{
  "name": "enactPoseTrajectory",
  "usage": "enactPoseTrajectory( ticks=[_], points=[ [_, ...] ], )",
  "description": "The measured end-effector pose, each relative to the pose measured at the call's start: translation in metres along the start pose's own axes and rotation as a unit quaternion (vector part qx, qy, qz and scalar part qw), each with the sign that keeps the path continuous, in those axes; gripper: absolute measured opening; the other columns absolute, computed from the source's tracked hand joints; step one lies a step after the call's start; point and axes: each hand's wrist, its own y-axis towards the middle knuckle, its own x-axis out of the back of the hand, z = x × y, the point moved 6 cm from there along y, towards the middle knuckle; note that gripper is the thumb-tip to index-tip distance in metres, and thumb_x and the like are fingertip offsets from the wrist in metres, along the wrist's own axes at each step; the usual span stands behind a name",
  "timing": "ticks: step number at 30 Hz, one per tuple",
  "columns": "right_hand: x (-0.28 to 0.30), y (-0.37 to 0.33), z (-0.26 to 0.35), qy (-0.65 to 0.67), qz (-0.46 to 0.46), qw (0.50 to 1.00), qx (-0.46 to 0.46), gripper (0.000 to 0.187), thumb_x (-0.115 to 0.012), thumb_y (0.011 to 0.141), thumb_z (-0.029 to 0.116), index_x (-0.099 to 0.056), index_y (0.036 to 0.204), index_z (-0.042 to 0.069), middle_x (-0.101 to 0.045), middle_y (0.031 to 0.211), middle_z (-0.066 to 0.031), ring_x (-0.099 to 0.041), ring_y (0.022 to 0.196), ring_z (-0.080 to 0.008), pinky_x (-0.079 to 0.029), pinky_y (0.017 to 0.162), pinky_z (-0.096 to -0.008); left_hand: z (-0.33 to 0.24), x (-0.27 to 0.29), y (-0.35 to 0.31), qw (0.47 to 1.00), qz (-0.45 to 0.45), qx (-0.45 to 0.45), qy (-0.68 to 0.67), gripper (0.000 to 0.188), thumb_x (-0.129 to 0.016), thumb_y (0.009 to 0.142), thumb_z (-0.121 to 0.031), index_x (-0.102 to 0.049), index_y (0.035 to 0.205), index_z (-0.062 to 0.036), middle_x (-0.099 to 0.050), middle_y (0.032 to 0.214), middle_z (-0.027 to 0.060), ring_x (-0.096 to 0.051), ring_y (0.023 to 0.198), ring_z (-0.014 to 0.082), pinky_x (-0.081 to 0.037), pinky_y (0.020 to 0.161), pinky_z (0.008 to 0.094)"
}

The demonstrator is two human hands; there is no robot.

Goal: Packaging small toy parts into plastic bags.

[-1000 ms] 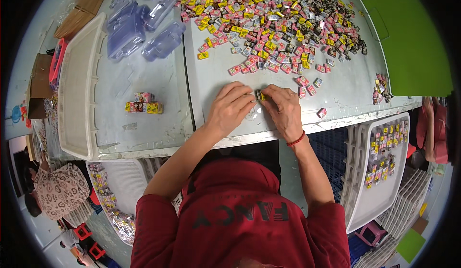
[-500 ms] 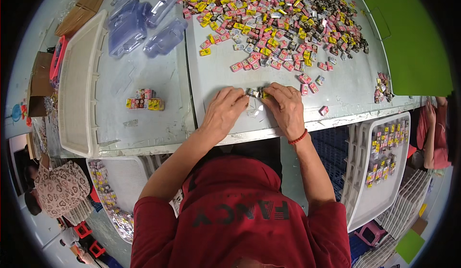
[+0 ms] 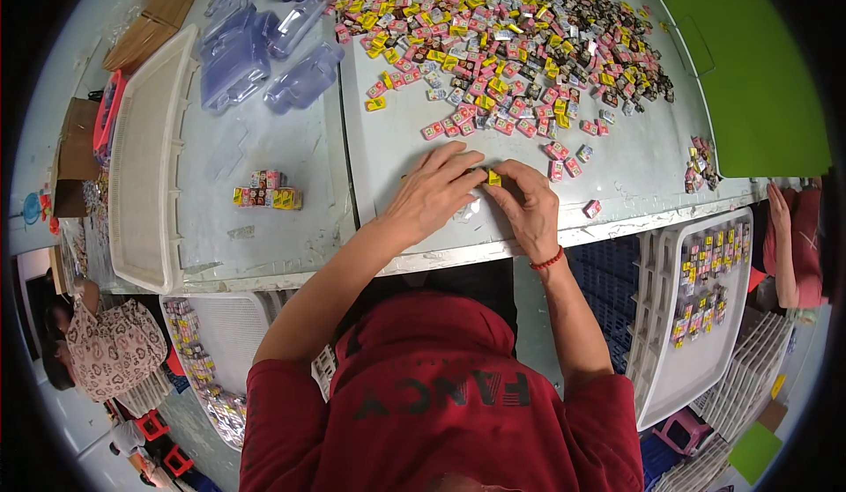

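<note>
My right hand point(image 3: 530, 212), with a red bead bracelet at its wrist, pinches a small yellow box point(image 3: 494, 177) between thumb and fingers just above the table. Close beside it, my left hand point(image 3: 432, 194) is open, its fingers stretched out toward the yellow box. Whatever lies under the left palm is mostly hidden. A bit of clear film point(image 3: 469, 211) shows on the table between the two hands. Beyond them spreads a large heap of small boxes point(image 3: 502, 60) in pink, yellow, black and silver. A few loose pink boxes point(image 3: 556, 151) lie near my right fingers.
Left on the table point(image 3: 300, 153) sit a small block of boxes point(image 3: 268, 192), clear bluish plastic containers point(image 3: 233, 65) and a white tray point(image 3: 145, 166). Another white tray point(image 3: 696, 351) holds grouped boxes below right. A green panel point(image 3: 749, 78) stands far right. Other people work at both sides.
My left hand has turned flatter, its fingers stretching over the dark boxes that showed between the hands. My right hand stays nearly in place, with the yellow box now plainer.
</note>
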Motion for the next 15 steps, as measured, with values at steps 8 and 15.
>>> enactPoseTrajectory(
  ticks=[8,15],
  points=[
    [0.000,0.002,0.007,-0.036,0.009,0.999,0.027,0.026,-0.076,0.076,0.006,-0.067,0.100,0.004,-0.067,0.104,-0.0093,-0.062,0.100,-0.0266,-0.047,0.089,-0.0344,0.021,-0.011,-0.012,0.998,0.013,-0.025,-0.057,0.028,-0.072,0.077,-0.015,-0.065,0.103,-0.0078,-0.055,0.125,0.0074,-0.048,0.120,0.0281,-0.043,0.097,0.0411],
    [0.000,0.000,-0.001,-0.009,-0.019,1.000,0.023,0.026,-0.076,0.074,0.009,-0.067,0.099,0.006,-0.067,0.102,-0.0092,-0.060,0.092,-0.0293,-0.047,0.082,-0.0364,0.012,-0.007,-0.004,0.999,0.019,-0.047,-0.020,0.029,-0.072,0.076,-0.014,-0.063,0.103,-0.0043,-0.055,0.124,0.0105,-0.049,0.119,0.0307,-0.043,0.097,0.0419]
  ],
)
